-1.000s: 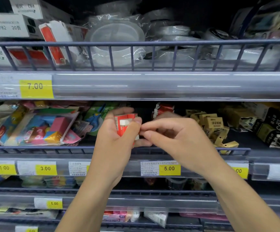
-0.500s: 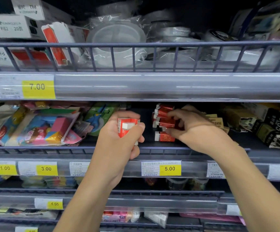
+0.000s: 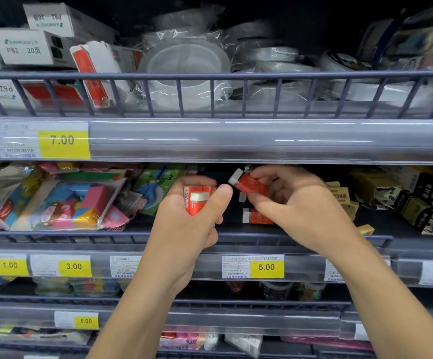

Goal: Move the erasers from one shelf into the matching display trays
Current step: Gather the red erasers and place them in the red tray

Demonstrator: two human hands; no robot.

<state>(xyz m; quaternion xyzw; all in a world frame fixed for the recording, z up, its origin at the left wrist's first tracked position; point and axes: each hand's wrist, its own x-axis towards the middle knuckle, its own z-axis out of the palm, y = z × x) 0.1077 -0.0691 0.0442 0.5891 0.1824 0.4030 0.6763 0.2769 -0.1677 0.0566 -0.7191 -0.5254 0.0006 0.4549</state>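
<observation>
Small red-sleeved white erasers [image 3: 198, 199] sat stacked in the closed left hand [image 3: 186, 226]; the right hand [image 3: 291, 206] pinched another [image 3: 249, 183] just beside it, likely to add it to the stack.

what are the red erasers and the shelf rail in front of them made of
Small red-sleeved erasers: white block ends look like matte rubber or vinyl; the glossy printed sleeves look like paper or film, hard to tell. Grey-blue barred shelf rail: likely painted metal, thin rigid bars with an even coat.
</observation>
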